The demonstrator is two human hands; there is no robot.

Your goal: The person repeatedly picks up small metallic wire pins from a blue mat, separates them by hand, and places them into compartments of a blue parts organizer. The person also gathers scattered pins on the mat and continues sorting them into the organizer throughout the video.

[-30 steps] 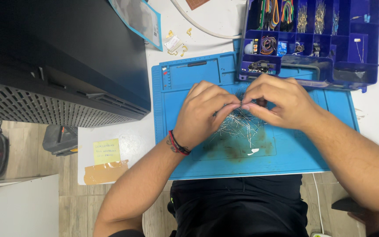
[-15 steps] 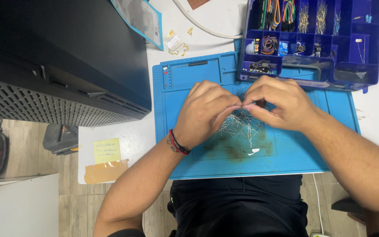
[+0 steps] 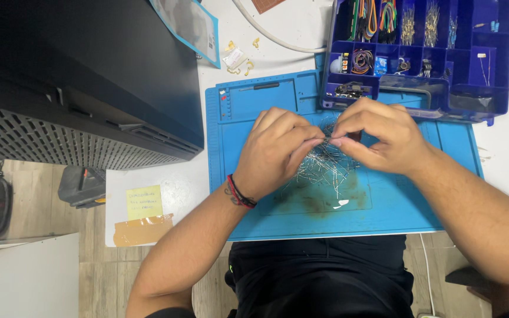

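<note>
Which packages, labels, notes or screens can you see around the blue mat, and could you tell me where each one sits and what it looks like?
Yellow sticky note: square, handwritten, on the white table left of the blue mat.
Brown tape strip: just below that note, at the table edge.
Small clear bag: above the mat's top left corner, white label.
Clear sleeve: blue-edged, top, against the black case.
Blue parts box: compartmented, top right.
No screens.

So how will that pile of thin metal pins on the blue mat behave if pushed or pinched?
The thin metal pins look light and loose, so a push would likely scatter them. They cross each other, so pinching one may drag its neighbours. They are probably bendable.
</note>
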